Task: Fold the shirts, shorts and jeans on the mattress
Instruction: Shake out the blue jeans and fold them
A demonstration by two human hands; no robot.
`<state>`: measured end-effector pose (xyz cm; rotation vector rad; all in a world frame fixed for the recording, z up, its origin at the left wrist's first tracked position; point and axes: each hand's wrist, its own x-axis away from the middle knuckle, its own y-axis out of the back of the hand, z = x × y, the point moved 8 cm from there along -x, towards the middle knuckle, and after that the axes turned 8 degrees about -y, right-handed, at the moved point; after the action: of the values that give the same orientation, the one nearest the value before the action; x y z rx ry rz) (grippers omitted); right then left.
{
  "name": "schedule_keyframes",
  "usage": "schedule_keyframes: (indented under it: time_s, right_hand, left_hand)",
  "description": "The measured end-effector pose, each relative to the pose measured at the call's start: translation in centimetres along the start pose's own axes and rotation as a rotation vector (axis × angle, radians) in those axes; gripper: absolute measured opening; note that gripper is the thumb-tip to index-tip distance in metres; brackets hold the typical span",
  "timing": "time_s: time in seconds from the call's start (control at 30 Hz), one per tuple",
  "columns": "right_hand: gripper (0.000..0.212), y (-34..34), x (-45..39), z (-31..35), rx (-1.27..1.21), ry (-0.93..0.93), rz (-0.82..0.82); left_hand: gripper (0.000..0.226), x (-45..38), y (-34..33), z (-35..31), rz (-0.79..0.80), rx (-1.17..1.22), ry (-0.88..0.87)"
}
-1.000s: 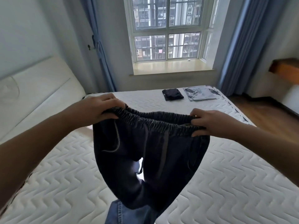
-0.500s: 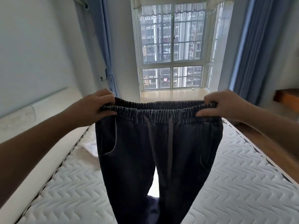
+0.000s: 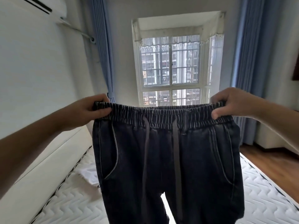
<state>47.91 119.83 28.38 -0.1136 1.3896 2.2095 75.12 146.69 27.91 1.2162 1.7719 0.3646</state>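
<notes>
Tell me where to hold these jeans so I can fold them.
Probably keep the grip you have: the left hand and right hand pinch the jeans at the two ends of the elastic waistband, from above. Held there, the waist is stretched flat and the legs hang straight, ready to lay on the mattress.

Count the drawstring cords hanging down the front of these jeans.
2: left cord and right cord hang side by side from the waistband of the jeans, near its middle.

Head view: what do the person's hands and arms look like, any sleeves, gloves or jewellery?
Both the left hand and right hand are bare, without gloves. No sleeve, watch or ring shows on either forearm as far as the frame reaches.
</notes>
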Motion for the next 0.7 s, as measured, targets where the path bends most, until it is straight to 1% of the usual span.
schedule_keyframes:
  time_s: [0.07,0.17,0.3,0.4,0.5,0.53,0.6,0.7]
  right_hand:
    - [0.022,-0.8,0.4,-0.2,0.032,-0.007,0.085]
    - [0.033,-2.2,1.4,-0.7,0.104,-0.004,0.192]
    - [0.032,-3.4,2.4,-1.2,0.231,0.04,0.213]
    - [0.029,-3.2,3.0,-1.1,0.187,0.028,0.18]
    - [0.046,-1.8,2.8,-1.3,0.026,-0.011,0.073]
    - [0.045,-1.2,2.7,-1.4,-0.05,-0.019,0.035]
    - [0.035,0.1,2.5,-1.8,-0.24,-0.032,-0.046]
    - [0.02,0.5,2.1,-2.9,-0.657,-0.092,-0.091]
  left_hand:
    - [0.047,0.0,-0.4,0.4,-0.018,0.06,0.006]
    - [0.055,0.2,-0.8,1.2,-0.017,0.072,0.033]
    - [0.058,0.8,-1.2,2.2,-0.002,0.031,0.053]
    - [0.053,0.7,-1.1,2.0,-0.001,0.019,0.034]
    - [0.052,0.1,-0.7,1.4,-0.023,-0.006,0.02]
    - [0.052,-0.1,-0.5,1.1,-0.038,-0.002,0.017]
    - [0.048,-0.7,-0.3,0.1,-0.057,0.033,-0.012]
    - [0.037,-1.3,-0.4,-1.1,-0.098,0.139,-0.039]
